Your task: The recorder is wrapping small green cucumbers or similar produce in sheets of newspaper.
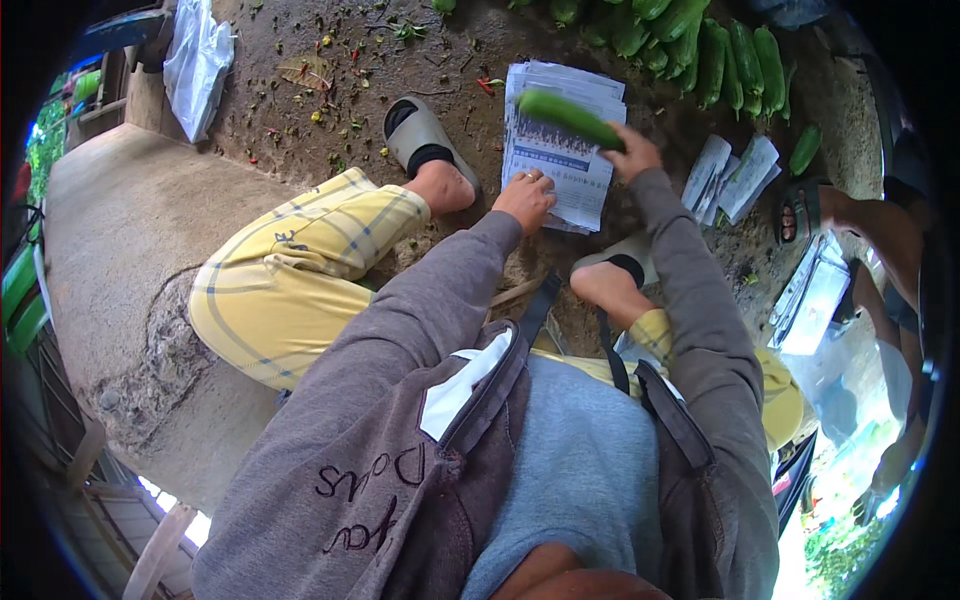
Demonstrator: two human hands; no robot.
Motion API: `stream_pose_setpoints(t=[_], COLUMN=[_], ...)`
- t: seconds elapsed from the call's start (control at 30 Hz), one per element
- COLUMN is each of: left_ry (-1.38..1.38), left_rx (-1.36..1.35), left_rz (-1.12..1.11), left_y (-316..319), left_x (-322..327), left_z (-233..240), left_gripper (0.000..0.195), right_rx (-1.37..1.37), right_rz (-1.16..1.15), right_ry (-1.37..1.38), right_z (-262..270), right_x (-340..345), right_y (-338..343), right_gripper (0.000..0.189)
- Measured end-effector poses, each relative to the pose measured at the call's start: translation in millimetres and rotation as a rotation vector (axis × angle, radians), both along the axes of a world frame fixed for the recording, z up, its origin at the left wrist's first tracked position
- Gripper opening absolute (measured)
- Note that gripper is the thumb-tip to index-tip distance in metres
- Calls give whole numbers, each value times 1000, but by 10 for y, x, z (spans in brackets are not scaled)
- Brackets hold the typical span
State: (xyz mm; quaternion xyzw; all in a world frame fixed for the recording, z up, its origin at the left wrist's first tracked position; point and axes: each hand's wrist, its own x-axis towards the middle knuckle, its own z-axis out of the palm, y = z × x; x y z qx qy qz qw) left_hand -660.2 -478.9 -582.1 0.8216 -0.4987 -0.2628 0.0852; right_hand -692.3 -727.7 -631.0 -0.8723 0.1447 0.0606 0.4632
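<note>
My right hand (634,152) grips one end of a long green cucumber (566,118), which is slightly blurred. The cucumber is over a stack of printed newspaper sheets (559,196) on the ground between my feet; whether it touches the paper I cannot tell. On the stack's near left edge rests my left hand (527,198), fingers bent, a ring on one finger. Several more cucumbers (675,37) lie heaped at the far right, some in a row beside the heap.
Two paper-wrapped bundles (727,178) and a single cucumber (805,150) lie to the right. Another person's sandalled foot (796,214) is beside more folded newspaper (814,296). A plastic bag (199,71) hangs at the upper left, above a concrete ledge (150,217). Leaf scraps litter the dirt floor.
</note>
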Motion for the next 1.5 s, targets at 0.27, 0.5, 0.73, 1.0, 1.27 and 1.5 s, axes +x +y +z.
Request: stream_pose_setpoints(t=[0.27,0.5,0.73,1.0,1.27,1.5], left_ry=[-134,-79,121,286,355,-269], left_rx=[10,-367,-269,-225,-216,-486], left_rz=[32,132,103,186,387,543], left_y=[42,-30,-60,-136,-137,-183], left_x=[22,160,277,446,539,481], left_z=[59,85,111,79,-45,121], left_gripper=[14,10,20,22,16,16], right_rx=[-227,-220,-202,-98,-219,-387], right_rz=[174,344,403,326,259,330], right_ry=[101,-73,194,156,-286,-187], right_z=[69,304,184,80,515,190], right_x=[-341,-332,-229,-154,9,-55], right_y=[538,553,540,452,696,983], right_gripper=[55,30,15,26,25,50])
